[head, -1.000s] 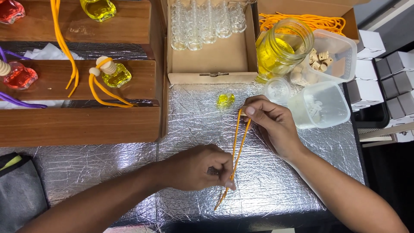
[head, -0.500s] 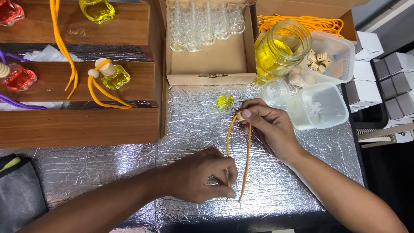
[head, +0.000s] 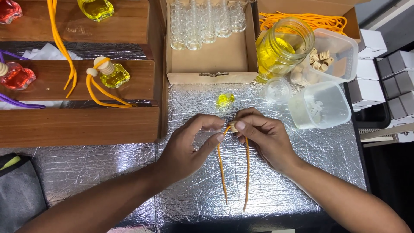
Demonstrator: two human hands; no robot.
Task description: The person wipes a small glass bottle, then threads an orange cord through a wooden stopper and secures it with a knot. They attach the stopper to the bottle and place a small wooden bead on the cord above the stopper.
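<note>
Orange cord [head: 246, 172] is being pinched at its top by left hand [head: 189, 144] and right hand [head: 263, 138], both clenched on it. Small yellow bottle [head: 225, 99] is being left just beyond, on the foil-covered table [head: 108, 172]

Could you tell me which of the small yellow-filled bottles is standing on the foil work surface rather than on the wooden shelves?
The small yellow bottle just above the hands: it stands alone on the foil surface, with no cord or cap, unlike the shelf bottle.
</note>
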